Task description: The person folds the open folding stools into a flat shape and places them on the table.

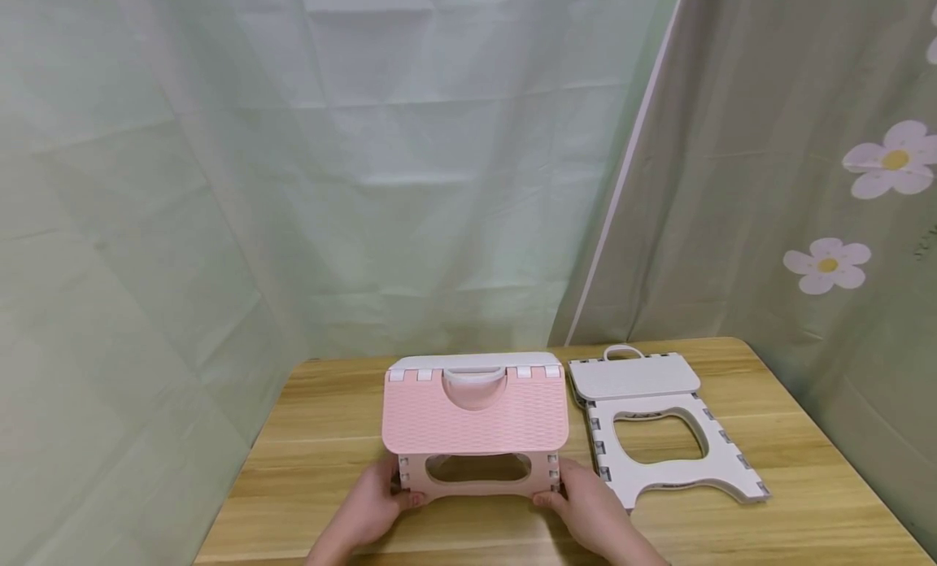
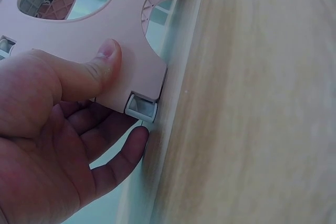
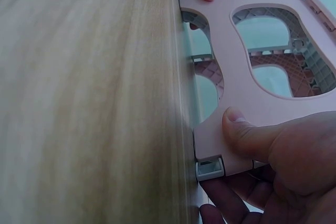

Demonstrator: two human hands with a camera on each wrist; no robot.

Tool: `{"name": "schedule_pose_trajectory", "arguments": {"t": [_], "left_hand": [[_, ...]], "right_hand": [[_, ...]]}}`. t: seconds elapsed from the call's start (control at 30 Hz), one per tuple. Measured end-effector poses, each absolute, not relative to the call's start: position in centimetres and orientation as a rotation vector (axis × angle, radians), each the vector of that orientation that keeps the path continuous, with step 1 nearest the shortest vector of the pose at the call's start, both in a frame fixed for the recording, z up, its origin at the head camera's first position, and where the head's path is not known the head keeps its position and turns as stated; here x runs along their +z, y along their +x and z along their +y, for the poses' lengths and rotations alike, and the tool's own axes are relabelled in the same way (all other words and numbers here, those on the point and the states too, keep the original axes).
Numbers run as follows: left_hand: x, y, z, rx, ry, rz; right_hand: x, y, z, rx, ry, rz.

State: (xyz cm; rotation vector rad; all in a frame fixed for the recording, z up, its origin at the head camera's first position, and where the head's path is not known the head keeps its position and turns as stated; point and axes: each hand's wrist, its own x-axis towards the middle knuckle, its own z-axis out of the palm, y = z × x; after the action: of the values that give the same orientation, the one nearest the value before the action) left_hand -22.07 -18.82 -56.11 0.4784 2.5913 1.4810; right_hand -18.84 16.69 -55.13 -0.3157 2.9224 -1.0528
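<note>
A pink folding stool (image 1: 476, 407) with white hinges and a white handle (image 1: 474, 376) stands unfolded on the wooden table, its seat tilted towards me. At its lower left corner my left hand (image 1: 372, 501) holds the leg panel (image 2: 128, 45). The left thumb (image 2: 105, 72) lies on the panel's front, with the other fingers around the side edge. On the opposite corner my right hand (image 1: 589, 505) has the same kind of hold, its thumb (image 3: 241, 129) on the front and its fingers partly hidden behind. The stool's far legs are mostly hidden in the head view.
A white folding stool (image 1: 644, 468) lies folded flat on the table (image 1: 315, 452), just right of the pink one. Pale green curtain (image 1: 439, 224) hangs behind and to the left. A darker flowered curtain (image 1: 732, 224) borders the table's right side.
</note>
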Motion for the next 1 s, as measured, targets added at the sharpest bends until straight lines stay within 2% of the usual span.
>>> {"name": "schedule_pose_trajectory", "arguments": {"t": [1.0], "left_hand": [[-56.07,-22.08,-18.79,1.466,0.478,2.582]], "right_hand": [[-55.26,-18.85,16.82,-1.049,-0.322,2.925]]}}
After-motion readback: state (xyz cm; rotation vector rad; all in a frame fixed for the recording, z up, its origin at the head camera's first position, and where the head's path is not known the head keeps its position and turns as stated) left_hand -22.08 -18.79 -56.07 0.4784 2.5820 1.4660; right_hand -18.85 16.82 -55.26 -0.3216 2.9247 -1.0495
